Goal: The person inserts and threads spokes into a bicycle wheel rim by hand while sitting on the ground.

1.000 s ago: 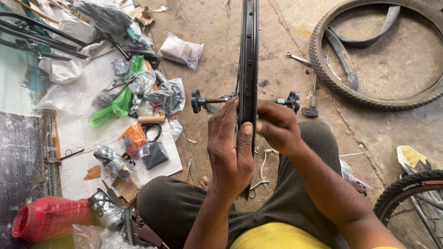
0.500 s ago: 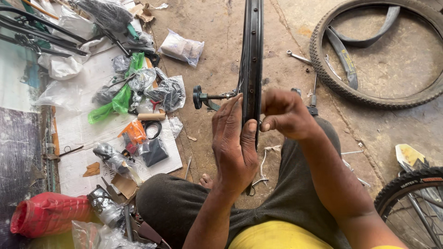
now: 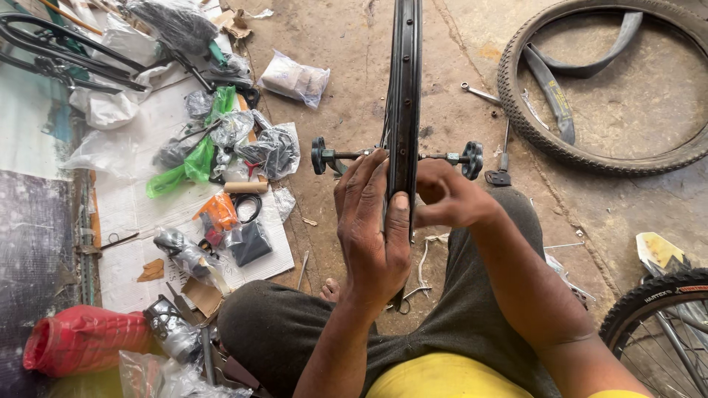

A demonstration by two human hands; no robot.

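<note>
A black bicycle wheel rim [image 3: 405, 88] stands upright, edge-on, in front of me between my knees. Its axle [image 3: 346, 155] sticks out on both sides with a dark round nut at each end. My left hand [image 3: 372, 228] wraps the near edge of the rim, thumb on its face. My right hand [image 3: 450, 195] presses against the rim's right side just below the axle, fingers curled; what the fingertips pinch is hidden.
A bare tyre [image 3: 612, 81] with a loose inner tube lies at the upper right. A spanner [image 3: 481, 93] lies near it. Plastic bags and small parts [image 3: 221, 155] cover white paper on the left. A red container [image 3: 85, 340] lies lower left, another wheel [image 3: 656, 317] lower right.
The view has shifted slightly and the rim now sits a little further right. My right hand has slid back up beside the axle; my left hand keeps its hold.
</note>
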